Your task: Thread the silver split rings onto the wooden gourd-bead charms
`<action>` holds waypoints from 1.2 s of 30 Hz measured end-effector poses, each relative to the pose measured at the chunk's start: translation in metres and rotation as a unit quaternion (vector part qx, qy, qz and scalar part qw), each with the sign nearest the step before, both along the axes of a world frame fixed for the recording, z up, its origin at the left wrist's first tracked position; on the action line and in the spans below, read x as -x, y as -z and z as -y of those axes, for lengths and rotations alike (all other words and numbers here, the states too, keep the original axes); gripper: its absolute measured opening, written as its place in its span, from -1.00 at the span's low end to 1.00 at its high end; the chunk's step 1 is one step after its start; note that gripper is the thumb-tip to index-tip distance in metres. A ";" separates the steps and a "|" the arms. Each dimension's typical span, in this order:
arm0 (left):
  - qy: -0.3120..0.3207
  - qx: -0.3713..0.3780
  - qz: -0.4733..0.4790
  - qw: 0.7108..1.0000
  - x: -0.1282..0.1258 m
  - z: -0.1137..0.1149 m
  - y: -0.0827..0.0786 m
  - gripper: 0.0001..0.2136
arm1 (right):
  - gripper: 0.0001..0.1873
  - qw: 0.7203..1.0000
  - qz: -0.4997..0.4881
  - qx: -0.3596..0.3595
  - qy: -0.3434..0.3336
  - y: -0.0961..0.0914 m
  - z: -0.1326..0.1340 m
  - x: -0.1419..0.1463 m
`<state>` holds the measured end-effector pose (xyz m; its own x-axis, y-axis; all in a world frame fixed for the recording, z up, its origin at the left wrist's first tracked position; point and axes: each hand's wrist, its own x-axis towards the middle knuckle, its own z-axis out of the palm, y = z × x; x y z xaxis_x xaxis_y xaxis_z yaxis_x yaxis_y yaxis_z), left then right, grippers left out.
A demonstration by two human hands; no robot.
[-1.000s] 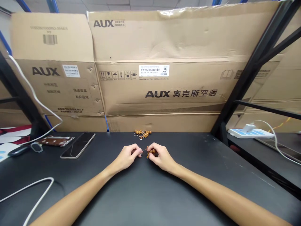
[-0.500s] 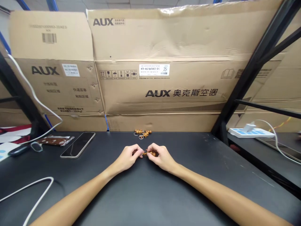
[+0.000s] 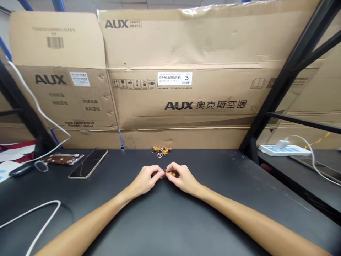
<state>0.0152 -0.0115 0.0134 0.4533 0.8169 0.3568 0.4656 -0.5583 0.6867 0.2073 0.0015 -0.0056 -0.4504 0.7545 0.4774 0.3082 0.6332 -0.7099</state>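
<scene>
My left hand [image 3: 146,179] and my right hand [image 3: 182,178] meet fingertip to fingertip over the middle of the black table [image 3: 170,227]. Both are closed in a pinch. Between them is a small orange-brown charm [image 3: 170,174], held in the right fingers; the left fingertips press against its left end, and what they pinch is too small to make out. A little pile of the same orange-brown charms with metal rings [image 3: 161,150] lies further back, by the foot of the cardboard boxes.
Large AUX cardboard boxes [image 3: 181,96] wall off the back of the table. A phone [image 3: 88,163], a brown wrapper [image 3: 63,158], glasses [image 3: 39,166] and white cables [image 3: 39,213] lie on the left. A black rack post [image 3: 282,81] and a white power strip [image 3: 285,150] stand on the right.
The two hands have closed the small gap between them; the charm, which hung loosely from the right fingers, is now turned level and pinched between both hands.
</scene>
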 end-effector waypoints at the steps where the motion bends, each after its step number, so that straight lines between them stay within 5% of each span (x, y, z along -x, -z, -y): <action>1: 0.001 -0.002 -0.001 1.000 0.000 0.000 0.000 -0.73 | -0.90 1.000 0.000 0.002 0.001 0.000 0.000 0.000; 17: 0.023 0.005 0.023 0.999 0.003 -0.002 -0.001 -0.75 | -0.79 0.999 0.005 0.044 -0.007 -0.002 -0.001 0.000; 36: 0.054 0.009 -0.006 0.998 0.003 -0.003 0.000 -0.74 | -0.89 0.990 0.070 -0.122 0.001 0.009 0.001 -0.001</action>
